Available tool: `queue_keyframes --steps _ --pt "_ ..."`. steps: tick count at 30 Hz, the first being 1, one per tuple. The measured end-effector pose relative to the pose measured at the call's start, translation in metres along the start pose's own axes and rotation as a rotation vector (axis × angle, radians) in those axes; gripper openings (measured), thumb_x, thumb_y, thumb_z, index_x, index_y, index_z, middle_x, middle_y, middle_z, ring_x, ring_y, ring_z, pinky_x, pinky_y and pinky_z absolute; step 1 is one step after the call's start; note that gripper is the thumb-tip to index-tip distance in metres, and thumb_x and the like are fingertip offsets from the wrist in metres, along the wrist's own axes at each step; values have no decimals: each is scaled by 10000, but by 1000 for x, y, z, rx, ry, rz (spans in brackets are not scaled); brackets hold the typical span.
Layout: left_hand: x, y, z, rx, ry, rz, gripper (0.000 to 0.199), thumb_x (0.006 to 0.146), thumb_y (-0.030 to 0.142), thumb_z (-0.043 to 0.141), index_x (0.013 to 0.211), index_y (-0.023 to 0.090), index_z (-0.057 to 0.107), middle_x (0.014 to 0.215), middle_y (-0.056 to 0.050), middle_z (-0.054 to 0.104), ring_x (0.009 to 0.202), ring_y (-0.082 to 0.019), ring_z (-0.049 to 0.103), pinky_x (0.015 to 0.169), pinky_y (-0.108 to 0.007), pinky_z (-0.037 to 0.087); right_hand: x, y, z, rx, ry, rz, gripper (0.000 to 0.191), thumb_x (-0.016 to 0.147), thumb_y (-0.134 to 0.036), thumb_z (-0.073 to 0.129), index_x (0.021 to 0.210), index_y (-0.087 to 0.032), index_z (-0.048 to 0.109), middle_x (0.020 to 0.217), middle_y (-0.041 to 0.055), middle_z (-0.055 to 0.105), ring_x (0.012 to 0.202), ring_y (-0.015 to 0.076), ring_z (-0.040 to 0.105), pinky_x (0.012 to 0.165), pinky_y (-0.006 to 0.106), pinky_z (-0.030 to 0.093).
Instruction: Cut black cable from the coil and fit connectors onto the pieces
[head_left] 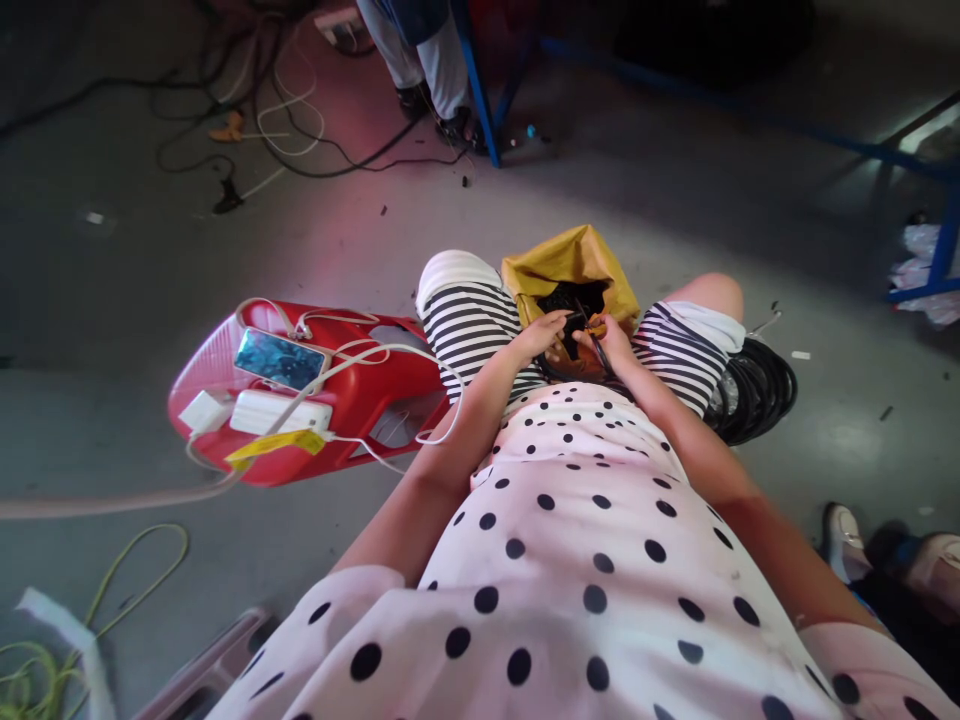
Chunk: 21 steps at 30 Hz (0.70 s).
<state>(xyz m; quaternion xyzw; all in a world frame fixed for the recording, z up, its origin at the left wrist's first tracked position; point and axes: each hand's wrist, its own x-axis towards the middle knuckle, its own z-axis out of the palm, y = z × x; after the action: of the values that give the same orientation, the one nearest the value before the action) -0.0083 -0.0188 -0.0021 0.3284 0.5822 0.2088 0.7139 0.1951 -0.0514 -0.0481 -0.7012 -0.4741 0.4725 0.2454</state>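
Workshop: grey floor with scraps, tangled cables, blue metal frame.

Yellow bag, mouth wide open, dark inside; black cable at its near edge

Left of centre: red stool, bearing a phone, face up, a white block-shaped device and a white adapter. Yellow strip noted across the device's near side. Upper left: dark cables tangled on the floor. Top centre: a co-worker's legs beside a blue frame. Lower left: yellow-green cord, loosely looped. Lower right: a pale shoe.
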Motion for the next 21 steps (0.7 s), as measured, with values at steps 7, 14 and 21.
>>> queue_keyframes --steps 7,14,21 --pt "0 -8 -1 -75 51 -12 146 1126 321 732 1065 245 623 731 82 460 495 -72 363 496 -197 308 -3 1 -1 89 -36 59 853 679 -891 1003 1092 -307 539 794 -46 641 725 212 627 635 342 497" --pt "3 -12 5 -189 181 -24 292 1128 425 612 902 271 508 644 83 350 463 -98 280 471 -256 223 -13 -5 -3 180 -280 125 792 758 -874 984 1129 -315 562 795 -39 635 683 206 604 607 353 481" --pt "13 -25 5 -67 89 117 341 1128 432 677 868 256 546 625 71 371 482 -100 301 529 -287 224 -21 -17 -4 126 -345 124 732 788 -745 1009 1220 -306 613 757 -79 616 661 186 565 625 333 462"
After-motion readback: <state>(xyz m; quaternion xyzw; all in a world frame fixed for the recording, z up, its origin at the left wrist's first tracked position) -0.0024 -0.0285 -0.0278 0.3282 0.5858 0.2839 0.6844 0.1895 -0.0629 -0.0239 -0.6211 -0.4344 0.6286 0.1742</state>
